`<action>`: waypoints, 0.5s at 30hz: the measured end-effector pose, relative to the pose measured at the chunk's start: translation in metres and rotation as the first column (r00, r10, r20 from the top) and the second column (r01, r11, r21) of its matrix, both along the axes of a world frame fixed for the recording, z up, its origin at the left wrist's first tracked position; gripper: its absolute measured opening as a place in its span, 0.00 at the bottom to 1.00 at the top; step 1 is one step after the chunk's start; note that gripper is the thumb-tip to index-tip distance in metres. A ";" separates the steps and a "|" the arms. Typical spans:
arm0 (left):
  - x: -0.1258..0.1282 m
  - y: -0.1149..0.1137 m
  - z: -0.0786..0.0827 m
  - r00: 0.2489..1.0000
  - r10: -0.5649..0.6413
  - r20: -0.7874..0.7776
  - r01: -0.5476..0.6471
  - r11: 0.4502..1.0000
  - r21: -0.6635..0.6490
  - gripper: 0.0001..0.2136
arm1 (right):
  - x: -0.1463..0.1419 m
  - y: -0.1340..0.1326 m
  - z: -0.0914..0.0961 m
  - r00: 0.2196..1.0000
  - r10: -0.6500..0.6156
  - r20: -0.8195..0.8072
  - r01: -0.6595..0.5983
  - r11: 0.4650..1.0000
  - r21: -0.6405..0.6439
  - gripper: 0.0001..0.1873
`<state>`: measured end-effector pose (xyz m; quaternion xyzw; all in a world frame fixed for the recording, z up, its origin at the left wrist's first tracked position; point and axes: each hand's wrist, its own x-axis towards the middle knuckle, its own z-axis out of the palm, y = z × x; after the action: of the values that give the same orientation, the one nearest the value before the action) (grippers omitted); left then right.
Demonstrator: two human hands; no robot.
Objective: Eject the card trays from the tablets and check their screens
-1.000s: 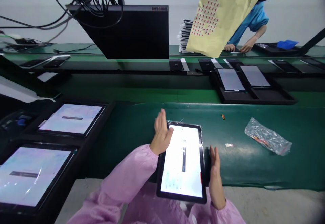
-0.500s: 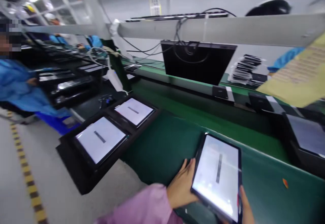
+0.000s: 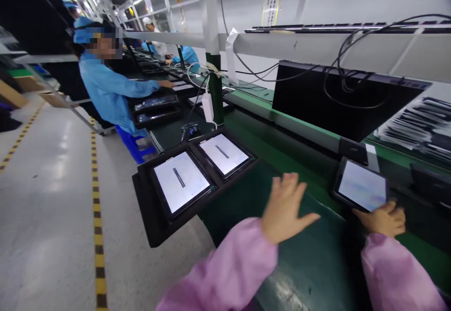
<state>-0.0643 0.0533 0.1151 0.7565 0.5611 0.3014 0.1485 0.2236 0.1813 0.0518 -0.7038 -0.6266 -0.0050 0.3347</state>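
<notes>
My left hand (image 3: 284, 207) hangs over the green mat (image 3: 303, 259) with its fingers spread and nothing in it. At the right, my right hand (image 3: 382, 219) grips the near edge of a tablet (image 3: 362, 185) whose lit screen faces up. That tablet is over the sunken green strip behind the mat, beside a dark box; whether it rests on anything is hard to tell. To the left, two more tablets lie in a black tray: the nearer tablet (image 3: 181, 182) and the farther tablet (image 3: 225, 153), each with a white screen and a small dark bar. The black tray (image 3: 146, 221) overhangs the table's edge.
Behind the tray stands a post (image 3: 214, 81) with a white adapter (image 3: 207, 107) and cables. A dark monitor (image 3: 327, 99) leans at the back, near a stack of papers (image 3: 419, 125). A co-worker in blue (image 3: 109, 81) sits at the left.
My left hand has let go of the tablet. My right hand has carried it away from me to the back strip. The view has turned left.
</notes>
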 end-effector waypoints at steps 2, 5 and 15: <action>-0.083 -0.067 -0.009 0.796 0.601 0.070 -0.602 0.775 0.191 0.26 | -0.062 0.018 0.011 0.987 0.161 0.027 -0.160 0.987 -0.027 0.47; -0.185 -0.143 -0.035 0.151 0.986 -0.072 -0.987 0.155 0.046 0.36 | -0.183 0.046 0.023 0.875 0.480 0.066 -0.471 0.874 -0.120 0.27; -0.237 -0.174 -0.028 0.202 0.924 -0.326 -0.965 0.132 -0.225 0.24 | -0.306 0.031 0.054 0.748 0.630 0.210 -0.561 0.769 -0.308 0.14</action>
<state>-0.3011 -0.1207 0.0874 0.2018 0.9638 0.1698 0.0390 -0.0827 0.2125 0.1054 -0.4894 -0.8587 0.0665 0.1371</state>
